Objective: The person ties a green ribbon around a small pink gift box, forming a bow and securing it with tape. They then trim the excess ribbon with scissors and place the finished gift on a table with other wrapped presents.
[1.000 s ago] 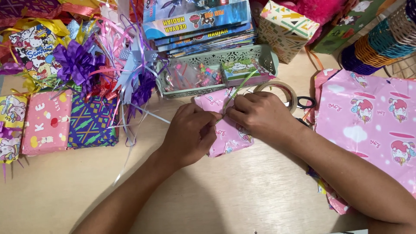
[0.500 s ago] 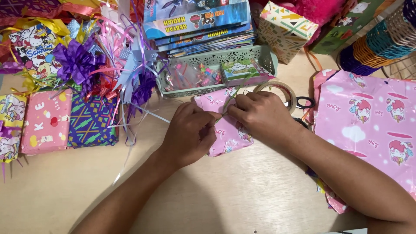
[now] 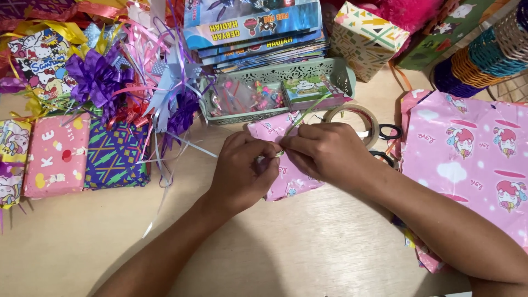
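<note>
Small pink parcel worked between both hands at desk centre.

The pink wrapped parcel (image 3: 286, 165) lies on the desk (image 3: 308, 253), directly under the hands, long axis running away from the person. The left hand (image 3: 242, 173) and right hand (image 3: 330, 151) are brought together, fingertips pinched on a thin ribbon strand (image 3: 308, 110) above it; both equally near.

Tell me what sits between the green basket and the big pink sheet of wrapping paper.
In the head view, a tape roll and black scissors lie between the green basket and the pink sheet.
</note>
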